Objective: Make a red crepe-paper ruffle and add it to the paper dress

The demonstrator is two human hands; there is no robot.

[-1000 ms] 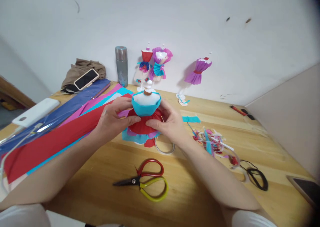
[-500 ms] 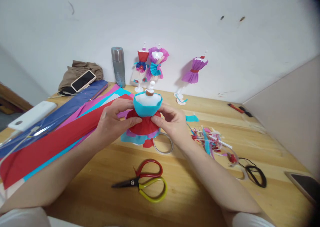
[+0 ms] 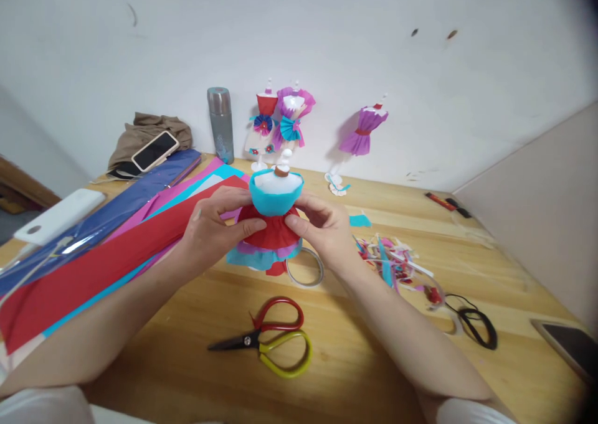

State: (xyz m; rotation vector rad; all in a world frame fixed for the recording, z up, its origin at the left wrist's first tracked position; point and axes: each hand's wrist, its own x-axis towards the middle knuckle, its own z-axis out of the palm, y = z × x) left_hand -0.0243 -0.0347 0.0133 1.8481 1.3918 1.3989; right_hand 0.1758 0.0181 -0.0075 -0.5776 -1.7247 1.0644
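A small white dress form wearing a paper dress [image 3: 275, 193] is upright between my hands at the centre. Its top is turquoise, and its skirt has red, purple and turquoise layers. My left hand [image 3: 217, 221] grips the waist from the left, thumb on the red layer. From the right, my right hand [image 3: 324, 228] pinches the same waist, thumb also on the red. The fingers behind the dress are partly hidden. Below it lie scissors [image 3: 268, 340] with one red and one yellow handle. A tape roll [image 3: 305, 284] rests beside the skirt.
Paper sheets [image 3: 126, 237] spread over the left side. Paper scraps [image 3: 392, 259] and a black cord [image 3: 479, 327] lie to the right. Along the wall stand a flask [image 3: 220, 125] and dressed forms [image 3: 367, 128]. One phone [image 3: 156, 150] is at back left, another [image 3: 567, 346] at far right.
The dress form has tilted and turned slightly between my hands. My right thumb has shifted a little to the right. Both hands keep their hold.
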